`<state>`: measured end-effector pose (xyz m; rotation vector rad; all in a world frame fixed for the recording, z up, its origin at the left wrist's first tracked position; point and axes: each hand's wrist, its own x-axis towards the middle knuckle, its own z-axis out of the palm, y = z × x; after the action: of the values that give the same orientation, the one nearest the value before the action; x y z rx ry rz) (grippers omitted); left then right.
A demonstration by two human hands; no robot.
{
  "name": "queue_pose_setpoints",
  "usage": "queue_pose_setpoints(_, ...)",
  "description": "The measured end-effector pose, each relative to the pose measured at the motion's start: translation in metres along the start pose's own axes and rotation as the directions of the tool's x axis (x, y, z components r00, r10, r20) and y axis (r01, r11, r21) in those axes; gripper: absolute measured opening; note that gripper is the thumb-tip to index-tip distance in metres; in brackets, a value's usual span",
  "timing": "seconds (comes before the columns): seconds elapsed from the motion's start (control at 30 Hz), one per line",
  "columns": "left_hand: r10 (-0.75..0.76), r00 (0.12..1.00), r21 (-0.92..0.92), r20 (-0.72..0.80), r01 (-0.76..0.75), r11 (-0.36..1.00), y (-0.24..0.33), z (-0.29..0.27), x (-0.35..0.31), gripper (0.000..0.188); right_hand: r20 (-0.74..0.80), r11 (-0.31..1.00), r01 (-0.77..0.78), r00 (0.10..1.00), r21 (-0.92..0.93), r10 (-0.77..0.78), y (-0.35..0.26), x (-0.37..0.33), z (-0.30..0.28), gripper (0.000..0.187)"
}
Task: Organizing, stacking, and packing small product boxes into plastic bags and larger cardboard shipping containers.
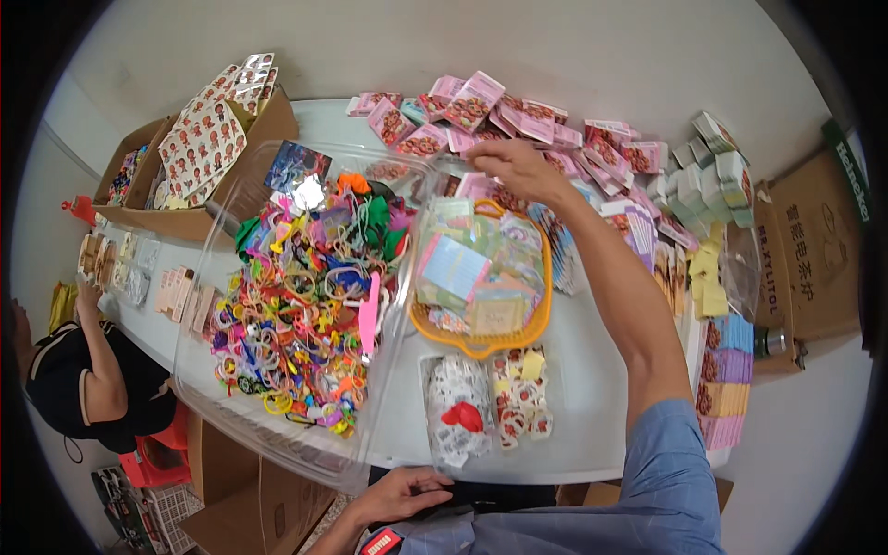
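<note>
At the far middle of the table, my right hand [516, 168] reaches over a heap of pink picture packs [504, 116]. Its fingers are bent and drawn together at the packs; anything in them is hidden. My left hand [404, 496] rests by the near table edge, fingers loosely stretched and apart, holding nothing. Between the two, an orange-yellow basket [548, 287] contains several flat packets [455, 268]. A large clear plastic bin [347, 470] stands to the left, full of small colourful toys and bands [296, 314].
Near the basket lie black-and-white wrapped pieces [458, 398] and round stickers [523, 393]. Stacked boxes [703, 190] and booklets [726, 379] line the right side. Cardboard boxes [259, 153] with sticker sheets stand far left. Another person [88, 379] works at left.
</note>
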<state>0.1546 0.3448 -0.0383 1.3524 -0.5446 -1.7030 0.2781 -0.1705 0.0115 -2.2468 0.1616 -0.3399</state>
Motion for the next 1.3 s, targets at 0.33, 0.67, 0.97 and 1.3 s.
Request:
queue_pose_setpoints(0.33, -0.015, 0.998, -0.173, 0.058, 0.025, 0.985, -0.027, -0.017, 0.015, 0.019, -0.134, 0.618, 0.142, 0.916, -0.773, -0.379, 0.032, 0.058, 0.025, 0.028)
queue_pose_setpoints(0.67, 0.124, 0.978, -0.124, 0.169, -0.103, 0.987, -0.036, -0.025, 0.022, 0.022, -0.478, 0.674, -0.326, 0.877, -0.663, -0.046, 0.033, 0.06, 0.011, 0.026)
queue_pose_setpoints(0.97, 0.099, 0.982, -0.063, 0.163, -0.09, 0.994, -0.037, -0.027, 0.021, 0.027, 0.06, 0.817, -0.087, 0.987, -0.57, 0.147, 0.014, 0.055, 0.039, 0.037)
queue_pose_setpoints(1.3, 0.024, 0.978, -0.056, 0.207, -0.012, 0.998, -0.037, -0.029, 0.023, 0.029, 0.12, 0.763, -0.073, 0.974, -0.642, 0.194, 0.044, 0.078, 0.032, 0.065)
